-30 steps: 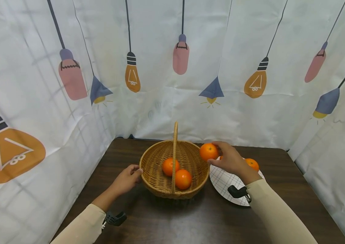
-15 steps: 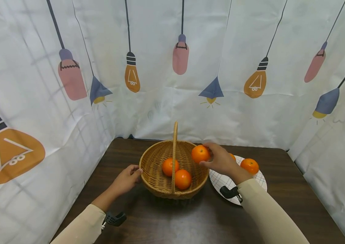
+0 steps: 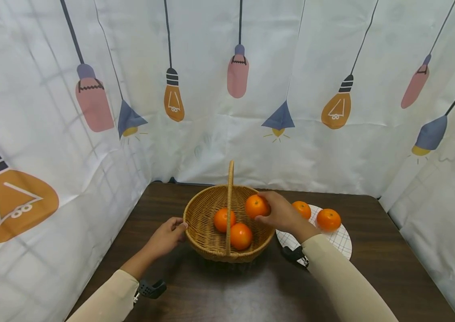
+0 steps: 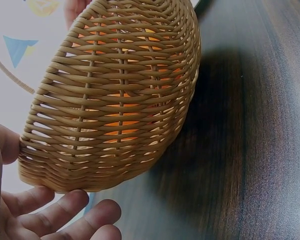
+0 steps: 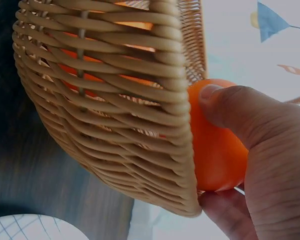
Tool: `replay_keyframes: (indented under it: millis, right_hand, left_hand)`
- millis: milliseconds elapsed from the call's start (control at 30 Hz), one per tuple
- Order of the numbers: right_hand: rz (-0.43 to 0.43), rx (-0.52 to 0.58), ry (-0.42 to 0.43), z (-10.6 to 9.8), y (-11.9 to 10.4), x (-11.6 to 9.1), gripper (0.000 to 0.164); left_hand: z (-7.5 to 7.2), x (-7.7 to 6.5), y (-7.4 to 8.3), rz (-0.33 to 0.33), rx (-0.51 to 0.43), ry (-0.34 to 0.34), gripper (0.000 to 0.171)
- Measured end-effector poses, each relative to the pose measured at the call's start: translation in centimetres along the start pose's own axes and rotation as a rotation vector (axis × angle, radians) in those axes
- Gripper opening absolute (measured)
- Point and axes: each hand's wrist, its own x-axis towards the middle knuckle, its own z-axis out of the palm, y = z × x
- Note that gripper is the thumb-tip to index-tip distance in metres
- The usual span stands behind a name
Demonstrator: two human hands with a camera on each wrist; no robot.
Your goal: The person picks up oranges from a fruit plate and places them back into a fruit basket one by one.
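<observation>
A wicker basket (image 3: 207, 250) with a tall arched handle stands on the table. Two oranges lie inside it, one orange (image 3: 222, 220) behind the handle and another orange (image 3: 241, 236) at the front. My left hand (image 3: 167, 237) pinches the basket's left rim; in the left wrist view the thumb (image 4: 7, 145) is on the inner side and the fingers are outside. My right hand (image 3: 281, 213) grips a third orange (image 3: 256, 206) just inside the basket's right rim. In the right wrist view this held orange (image 5: 217, 150) is partly hidden by the rim.
A white plate (image 3: 342, 243) with a grid pattern sits right of the basket, partly under the right forearm. It bears two oranges, one orange (image 3: 301, 209) near the hand and another orange (image 3: 329, 219) farther right. A lamp-print curtain (image 3: 219, 147) closes off the table's back and sides.
My right hand has carried its orange leftward from above the plate's edge, over the basket's rim and slightly down into it. The left hand and the basket stay put.
</observation>
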Motion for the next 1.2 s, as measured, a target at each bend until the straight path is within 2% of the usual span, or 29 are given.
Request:
replay_keyframes:
  millis: [333,567,800,1200]
  right_hand:
    - [-0.029,-0.054,-0.002,0.7,-0.1,0.0,0.079]
    - [-0.056,-0.083,-0.004,1.1,0.3,-0.1,0.061]
    - [-0.050,-0.087,-0.007,1.3,0.4,-0.2,0.057]
    - [-0.113,-0.066,0.047,1.0,0.6,-1.1,0.053]
  left_hand:
    - [0.0,-0.1,0.1,0.000,0.008,0.003,0.049]
    - [0.1,-0.1,0.1,0.002,0.012,0.006,0.049]
    - [0.1,-0.1,0.1,0.000,0.007,0.005,0.049]
    - [0.1,-0.3,0.3,0.012,0.009,0.005,0.049]
